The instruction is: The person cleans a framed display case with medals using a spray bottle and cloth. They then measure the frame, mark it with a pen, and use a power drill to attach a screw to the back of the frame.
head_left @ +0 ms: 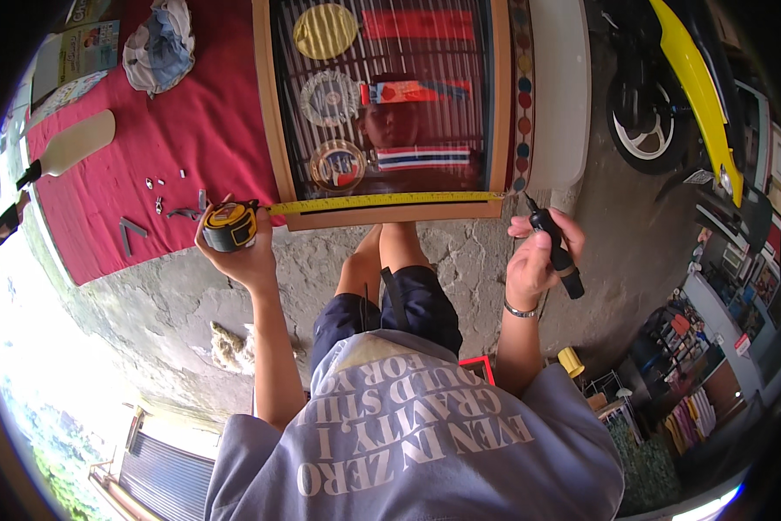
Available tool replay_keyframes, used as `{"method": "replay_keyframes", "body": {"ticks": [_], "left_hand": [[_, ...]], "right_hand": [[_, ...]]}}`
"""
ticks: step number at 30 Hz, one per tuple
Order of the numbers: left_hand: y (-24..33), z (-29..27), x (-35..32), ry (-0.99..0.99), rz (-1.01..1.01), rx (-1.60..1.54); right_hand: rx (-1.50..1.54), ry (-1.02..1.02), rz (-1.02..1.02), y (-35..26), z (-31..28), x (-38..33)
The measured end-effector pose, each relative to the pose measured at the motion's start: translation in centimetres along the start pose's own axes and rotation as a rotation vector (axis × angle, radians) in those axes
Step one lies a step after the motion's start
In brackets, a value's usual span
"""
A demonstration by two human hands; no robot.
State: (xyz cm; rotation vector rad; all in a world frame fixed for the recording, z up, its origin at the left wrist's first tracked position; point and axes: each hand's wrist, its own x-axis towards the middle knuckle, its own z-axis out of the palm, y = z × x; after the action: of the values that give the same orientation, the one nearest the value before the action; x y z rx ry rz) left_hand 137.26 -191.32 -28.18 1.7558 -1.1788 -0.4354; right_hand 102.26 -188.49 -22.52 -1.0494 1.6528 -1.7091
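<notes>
My left hand (250,263) is closed around a yellow and black tape measure (231,230) at the frame's lower left corner. Its yellow blade (382,204) stretches right along the lower edge of a wooden display frame (390,215). Behind the reflective pane lie a gold medal (325,31), a silver medal (330,98) and a third medal (338,165), each beside its ribbon. By the blade's far end, my right hand (532,271) grips a black pointed tool (559,253), screwdriver-like in shape. Its thin tip points at the frame's lower right corner.
The frame rests partly on a red cloth (208,130). Left of it lie dark angled pieces (131,235), small bits (158,206), a pale bottle (86,139) and a crumpled cloth (159,48). A yellow and black motorbike (681,74) stands at the right.
</notes>
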Motion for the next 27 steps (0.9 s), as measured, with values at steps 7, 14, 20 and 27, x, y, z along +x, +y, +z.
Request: {"method": "replay_keyframes", "body": {"ticks": [7,14,20,27], "left_hand": [[-0.2,-0.1,-1.3,0.023,0.010,-0.063],[-1.7,-0.3,-1.7,0.054,0.042,-0.022],[-1.6,0.2,-1.7,0.035,0.056,-0.093],[-1.3,0.2,-2.0,0.030,0.060,-0.104]], "right_hand": [[-0.078,-0.320,0.018,2.3,-2.3,-2.1],[-0.268,-0.502,-0.208,3.4,-1.2,-1.5],[-0.182,-0.528,-0.207,3.2,0.4,-1.5],[-0.264,-0.545,-0.240,3.0,0.7,-1.5]]}}
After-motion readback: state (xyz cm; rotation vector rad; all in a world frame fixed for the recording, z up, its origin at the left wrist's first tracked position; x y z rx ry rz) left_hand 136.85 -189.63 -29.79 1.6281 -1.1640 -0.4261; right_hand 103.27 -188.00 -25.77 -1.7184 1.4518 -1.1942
